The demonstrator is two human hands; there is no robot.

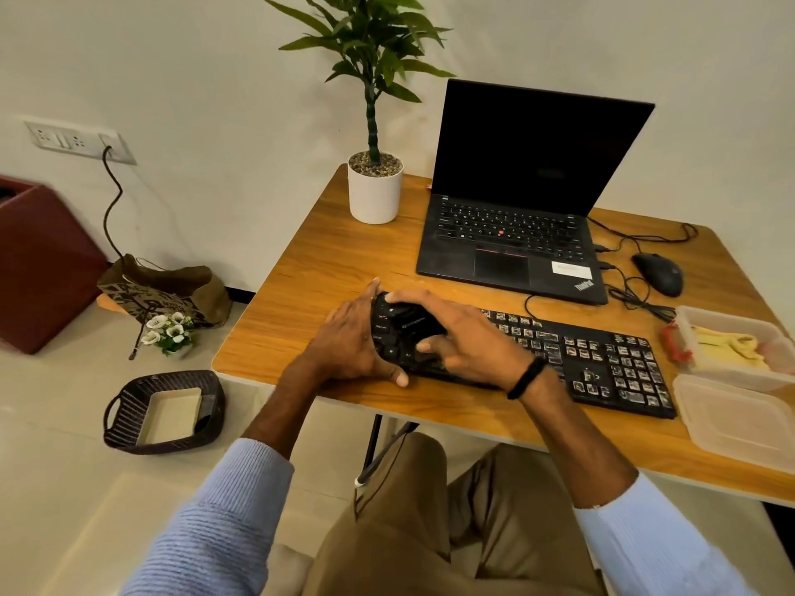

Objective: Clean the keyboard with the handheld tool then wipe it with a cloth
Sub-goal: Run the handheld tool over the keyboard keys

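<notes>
At kbd [602,363] left end: R hand [471,337] grips black tool [411,322], L hand [348,344] clasps kbd edge.

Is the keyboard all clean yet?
Not yet. Nothing looks finished: the right-side keys of the keyboard look speckled. In hand: the right hand holds the black handheld tool on the left keys while the left hand holds that end. Left: the other keys, then wiping with the yellow cloth lying in the plastic container.
</notes>
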